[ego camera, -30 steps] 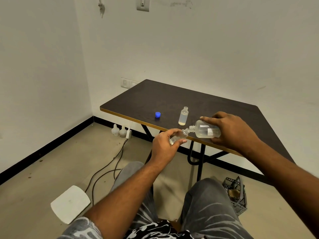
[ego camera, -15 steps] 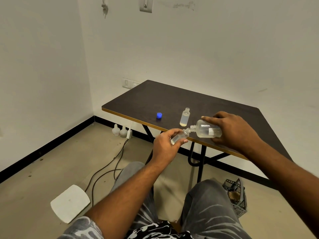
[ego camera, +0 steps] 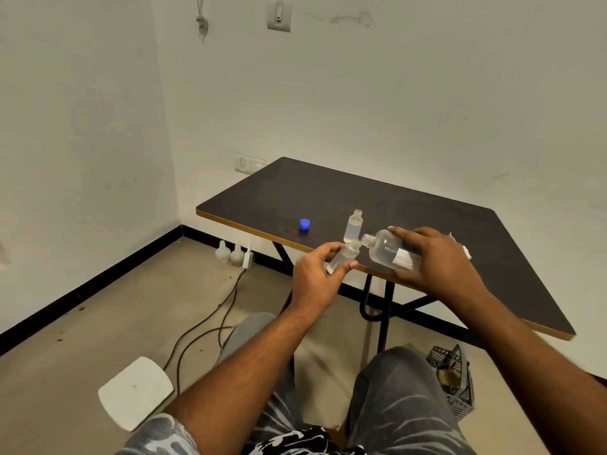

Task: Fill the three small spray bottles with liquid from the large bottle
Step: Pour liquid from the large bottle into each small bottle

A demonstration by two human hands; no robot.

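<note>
My right hand (ego camera: 437, 261) grips the large clear bottle (ego camera: 386, 249), tipped on its side with its open neck pointing left. Its mouth meets the mouth of a small clear bottle (ego camera: 345, 257), which my left hand (ego camera: 315, 277) holds tilted between thumb and fingers, just past the table's front edge. A second small bottle (ego camera: 353, 226) stands upright and uncapped on the dark table (ego camera: 328, 195), holding some pale liquid. A blue cap (ego camera: 304, 224) lies on the table to its left. Something small and white (ego camera: 464, 251) shows behind my right hand, mostly hidden.
Cables (ego camera: 210, 320) run across the floor under the table's left end, beside two white bulb-shaped objects (ego camera: 230, 254) at the wall. A white pad (ego camera: 134, 392) lies on the floor at lower left. A dark plastic crate (ego camera: 456, 379) sits at lower right.
The large bottle's rear end has dropped a little, so it lies flatter against the small bottle's mouth. Both hands stay in the same place.
</note>
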